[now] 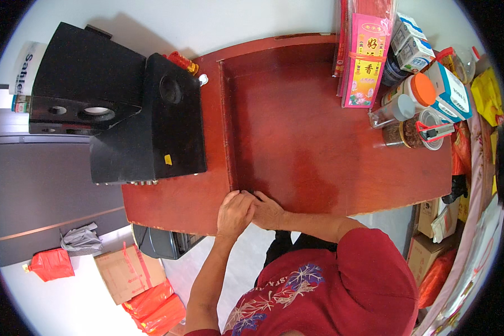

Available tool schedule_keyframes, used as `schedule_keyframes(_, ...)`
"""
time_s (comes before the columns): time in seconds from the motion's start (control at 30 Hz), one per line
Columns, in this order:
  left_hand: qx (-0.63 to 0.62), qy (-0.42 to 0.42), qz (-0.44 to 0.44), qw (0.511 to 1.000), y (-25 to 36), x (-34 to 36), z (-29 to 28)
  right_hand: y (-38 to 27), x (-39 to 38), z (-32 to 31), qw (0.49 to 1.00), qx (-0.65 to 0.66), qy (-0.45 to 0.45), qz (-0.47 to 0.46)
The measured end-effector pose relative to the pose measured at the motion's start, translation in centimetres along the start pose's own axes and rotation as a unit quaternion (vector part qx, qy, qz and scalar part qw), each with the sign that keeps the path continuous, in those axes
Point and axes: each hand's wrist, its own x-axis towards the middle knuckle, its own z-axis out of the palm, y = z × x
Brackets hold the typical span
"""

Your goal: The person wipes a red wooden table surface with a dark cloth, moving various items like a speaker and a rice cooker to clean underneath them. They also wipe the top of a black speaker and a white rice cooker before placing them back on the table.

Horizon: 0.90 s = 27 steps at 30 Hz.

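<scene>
My left hand (235,213) and my right hand (267,211) meet at the near edge of a red wooden table (313,145). They are at the near end of a narrow raised ledge (225,123) that runs away from me across the tabletop. The fingers of my left hand are curled and close together. Beside it, touching it, my right hand has bent fingers, partly covered by the left. Whatever lies under the fingertips is hidden.
Black speakers (176,117) stand on the left. Pink incense packets (367,61), an orange-lidded jar (423,89), a dark-filled jar (403,134), a box cutter (435,131) and cartons (414,54) crowd the far right. Below are a cardboard box (130,273) and red bags (157,308).
</scene>
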Motion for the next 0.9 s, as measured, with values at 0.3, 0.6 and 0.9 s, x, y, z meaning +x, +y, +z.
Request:
schedule_keyframes(0.3, -0.01, -0.015, -0.013, 1.0, 0.1, 0.1, -0.2, 14.5, 9.7, -7.0, 0.967, -0.056, 0.109, 0.223)
schedule_keyframes(0.6, -0.052, -0.006, -0.023, 0.998, -0.1, 0.3, -0.3, 26.3, 6.9, -10.5, 0.824, -0.121, 0.154, 0.532)
schedule_keyframes(0.9, -0.05, -0.019, -0.032, 0.998, -0.2, 0.2, -0.7, 25.8, 7.0, -9.5, 0.703, -0.153, 0.235, 0.653)
